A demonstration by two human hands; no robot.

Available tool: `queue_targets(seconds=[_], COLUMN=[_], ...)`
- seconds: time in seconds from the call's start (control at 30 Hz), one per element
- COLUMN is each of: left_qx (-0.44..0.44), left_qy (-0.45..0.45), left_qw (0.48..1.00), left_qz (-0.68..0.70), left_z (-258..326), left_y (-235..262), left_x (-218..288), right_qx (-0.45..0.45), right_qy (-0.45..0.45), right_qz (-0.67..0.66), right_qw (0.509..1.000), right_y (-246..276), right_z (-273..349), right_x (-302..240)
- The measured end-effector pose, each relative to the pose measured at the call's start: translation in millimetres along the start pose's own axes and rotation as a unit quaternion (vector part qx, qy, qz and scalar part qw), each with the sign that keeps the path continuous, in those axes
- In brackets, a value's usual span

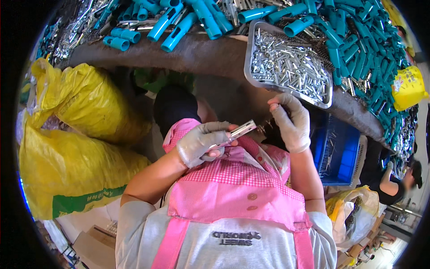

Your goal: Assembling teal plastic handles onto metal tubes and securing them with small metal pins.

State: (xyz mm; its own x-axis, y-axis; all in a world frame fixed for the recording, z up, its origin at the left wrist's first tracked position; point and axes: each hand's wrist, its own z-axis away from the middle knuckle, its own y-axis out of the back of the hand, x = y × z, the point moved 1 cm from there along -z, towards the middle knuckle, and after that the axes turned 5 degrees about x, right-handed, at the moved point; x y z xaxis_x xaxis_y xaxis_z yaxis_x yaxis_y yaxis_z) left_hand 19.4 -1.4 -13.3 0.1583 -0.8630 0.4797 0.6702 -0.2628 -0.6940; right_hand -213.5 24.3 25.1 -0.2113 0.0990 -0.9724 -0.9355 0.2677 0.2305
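Observation:
My left hand (204, 142), in a pale glove with bare fingertips, is closed round a slotted silver metal tube (242, 130). The tube tilts up to the right, above the pink checked apron on my lap. My right hand (292, 122), gloved the same way, is raised to the right of the tube, its thumb and forefinger pressed together. Whatever lies in that pinch is too small to make out. Between the tube's end and my right hand shows a thin, dark, coil-like thing (265, 128), blurred. Just beyond the right fingertips stands a metal tray (247, 67) heaped with small silver pins (286, 62).
Teal plastic sleeves (354, 54) and metal parts cover the bench, whose dark rounded edge (179, 56) crosses ahead of me. Full yellow sacks (76, 161) crowd the left. A blue crate (333, 154) and an open yellow sack (354, 210) stand right; another person (396, 184) sits beyond.

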Motion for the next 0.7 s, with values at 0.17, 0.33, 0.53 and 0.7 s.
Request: queue_targets(seconds=[0.17,0.33,0.53,0.7], left_qx=[0.012,0.006,-0.014,-0.027], left_qy=[-0.008,0.017,0.009,0.033], left_qw=[0.999,0.998,0.994,0.985], left_qz=[-0.031,-0.068,-0.108,-0.165], left_z=[5.8,5.1,3.0,-4.6], left_y=[8.4,-0.7,-3.0,-11.2], left_x=[-1.0,4.1,6.8,11.1], right_qx=[0.026,-0.114,-0.173,-0.206], right_qy=[0.163,0.108,0.183,0.239], right_qz=[0.093,0.086,0.144,0.171], right_qw=[0.982,0.984,0.957,0.933], right_y=[-8.7,-16.7,-1.6,4.4], right_z=[6.4,12.7,12.9,21.4], right_x=[-9.6,-7.3,-12.3,-18.7])
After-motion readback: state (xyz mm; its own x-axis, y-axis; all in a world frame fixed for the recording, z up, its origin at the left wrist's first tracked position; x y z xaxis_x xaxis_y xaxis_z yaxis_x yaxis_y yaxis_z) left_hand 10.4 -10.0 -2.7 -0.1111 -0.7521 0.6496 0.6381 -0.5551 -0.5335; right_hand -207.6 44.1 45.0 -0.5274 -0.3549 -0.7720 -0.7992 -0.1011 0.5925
